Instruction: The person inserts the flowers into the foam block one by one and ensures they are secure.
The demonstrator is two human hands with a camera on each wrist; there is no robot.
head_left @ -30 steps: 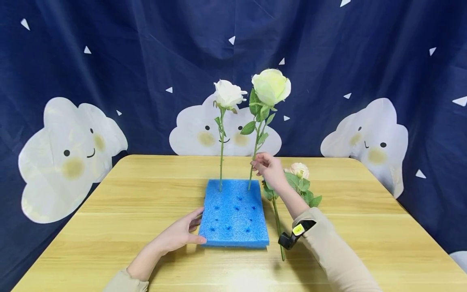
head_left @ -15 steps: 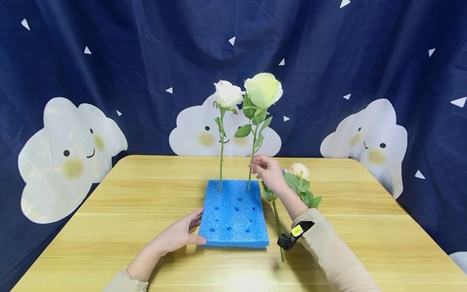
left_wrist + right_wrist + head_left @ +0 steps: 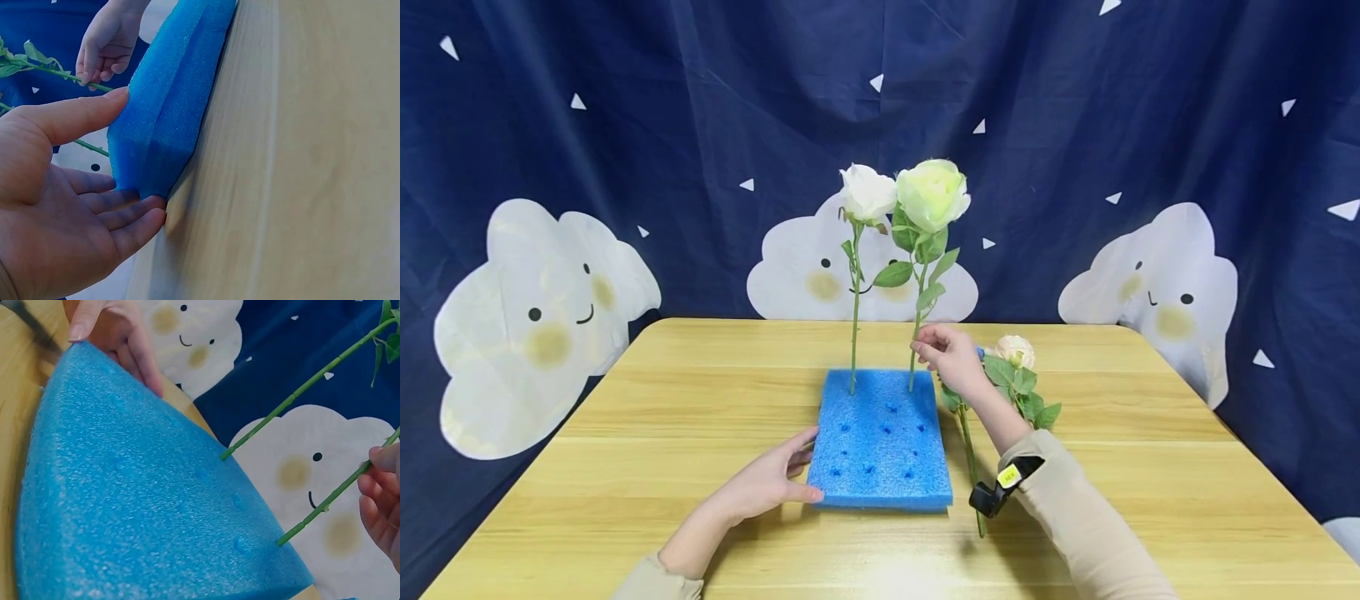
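A pale green rose (image 3: 933, 196) stands upright with its stem's lower end in the far right part of a blue foam block (image 3: 880, 454). My right hand (image 3: 951, 357) pinches that stem between thumb and fingers, a short way above the foam. To its left a white rose (image 3: 868, 195) stands in the same block, its bloom overlapping the green one's edge in the head view. My left hand (image 3: 769, 477) rests at the block's left side, thumb at the near corner (image 3: 119, 92) and straight, relaxed fingers (image 3: 134, 225) touching the side.
Right of the block, partly hidden by my right forearm, lie a pale pink rose (image 3: 1015, 351) and another green stem (image 3: 970, 458) on the wooden table (image 3: 700, 400). Several small holes dot the foam's top. A dark blue curtain (image 3: 1037, 75) with clouds hangs behind.
The green rose has tilted left and come slightly lower, its bloom now against the white one. My right hand moved down a little with it; the left hand has stayed put.
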